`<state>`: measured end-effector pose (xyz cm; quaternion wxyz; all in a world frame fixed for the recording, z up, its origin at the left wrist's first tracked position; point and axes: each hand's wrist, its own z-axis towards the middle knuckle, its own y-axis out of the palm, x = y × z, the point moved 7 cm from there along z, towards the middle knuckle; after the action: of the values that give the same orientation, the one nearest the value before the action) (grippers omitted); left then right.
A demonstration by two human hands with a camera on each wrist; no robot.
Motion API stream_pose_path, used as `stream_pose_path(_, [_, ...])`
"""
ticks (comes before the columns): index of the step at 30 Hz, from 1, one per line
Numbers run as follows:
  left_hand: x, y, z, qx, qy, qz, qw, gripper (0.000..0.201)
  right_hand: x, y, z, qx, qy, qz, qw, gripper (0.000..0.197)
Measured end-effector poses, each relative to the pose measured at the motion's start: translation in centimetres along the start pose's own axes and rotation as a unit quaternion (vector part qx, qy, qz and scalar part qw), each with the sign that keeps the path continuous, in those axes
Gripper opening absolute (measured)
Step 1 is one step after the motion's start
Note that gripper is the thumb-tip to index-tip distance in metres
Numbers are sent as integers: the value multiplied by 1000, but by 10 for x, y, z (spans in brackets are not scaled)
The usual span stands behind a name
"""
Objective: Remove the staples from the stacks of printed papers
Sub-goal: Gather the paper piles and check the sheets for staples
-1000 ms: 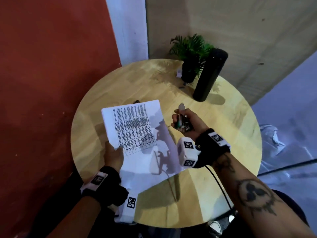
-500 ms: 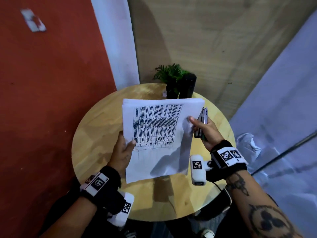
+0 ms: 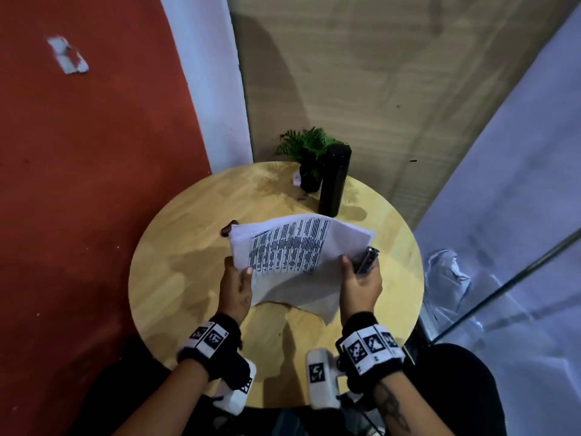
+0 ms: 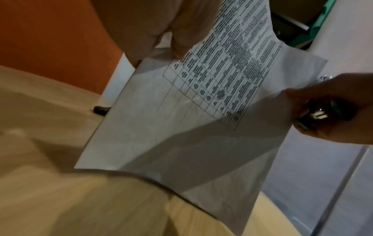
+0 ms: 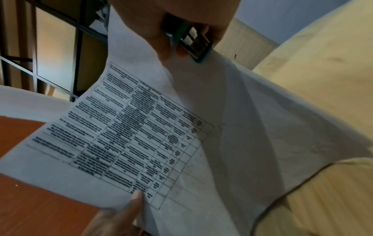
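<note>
- Step in hand, as I judge it — the papers (image 3: 298, 256) are held up off the table (image 3: 176, 272) between both hands, being turned to find the stapled corner; no staple shows in any view, so I cannot tell whether one is still in.
- Left hand (image 3: 234, 289): thumb on the printed face, fingers (image 4: 181, 32) curled behind the sheet's left edge — a pinch on the papers.
- Right hand (image 3: 358, 286): thumb on the right edge of the papers, the fingers wrapped round a small dark tool (image 3: 364, 259), likely the staple remover, its teal-edged end (image 5: 193, 41) jutting past the fingertips and lying against the sheet.
- The papers span from the left thumb to the right thumb, sagging between them; the near corner hangs below both hands.
- Next move calls for steadying the stack — probably laying it flat — so the right hand can free the tool and bring its tip to the staple.
</note>
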<state>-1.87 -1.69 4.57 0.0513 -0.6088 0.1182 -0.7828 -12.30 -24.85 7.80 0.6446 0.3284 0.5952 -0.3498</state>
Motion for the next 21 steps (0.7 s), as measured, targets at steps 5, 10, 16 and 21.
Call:
stream_pose_path(5, [-16,2,-8,5,-32,-18,999,52,-3,6,-8,2,-41,-31,999,15])
stream_pose_path(10, [19,-15,-1,41,5,-84,996,63,-2,6,-4,-6,-40,-46,998,12])
stream_pose_path(16, [58,-42,15,83,57,-122,987,11,-2,4,-4,-13,-31,-52,998,16])
stream_pose_path(21, [53,-54,25,81,50,-90,991,11,-24,-5,-6,7,-62,-64,996,27])
